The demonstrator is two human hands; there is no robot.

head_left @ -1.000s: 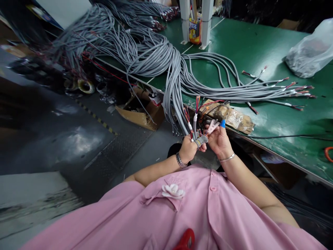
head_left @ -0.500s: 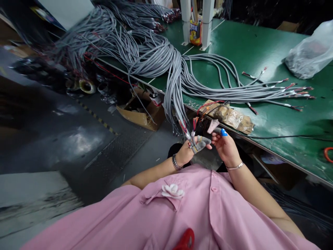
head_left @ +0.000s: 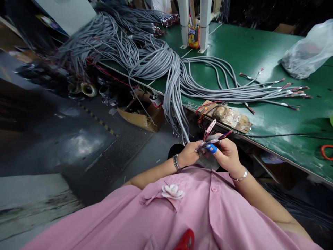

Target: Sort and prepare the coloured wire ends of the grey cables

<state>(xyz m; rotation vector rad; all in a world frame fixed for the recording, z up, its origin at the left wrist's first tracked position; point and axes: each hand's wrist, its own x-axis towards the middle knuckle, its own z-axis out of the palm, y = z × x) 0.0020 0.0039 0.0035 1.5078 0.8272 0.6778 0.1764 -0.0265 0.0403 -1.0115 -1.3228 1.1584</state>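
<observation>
My left hand [head_left: 190,152] is closed on grey cable ends [head_left: 204,144] below the table's front edge. My right hand [head_left: 227,152], with blue on its thumb, pinches the same cable ends from the right. Red, blue and black wires [head_left: 225,135] fan out past a white collar above the right fingers. A pale pink strip with dark marks [head_left: 211,126] stands up beside other thin wires between the hands. Several grey cables [head_left: 174,86] hang over the edge just behind my left hand.
The green table [head_left: 241,45] bears a large grey cable heap [head_left: 153,59], a taped cardboard piece [head_left: 229,116], a plastic bag [head_left: 307,52] and orange handles [head_left: 325,152]. White posts [head_left: 204,24] rise at the back. An open carton [head_left: 137,116] stands below the table.
My right hand has moved left and down against my left hand and closed on the cable ends. The coloured wires now point right, and the pink strip stands more upright.
</observation>
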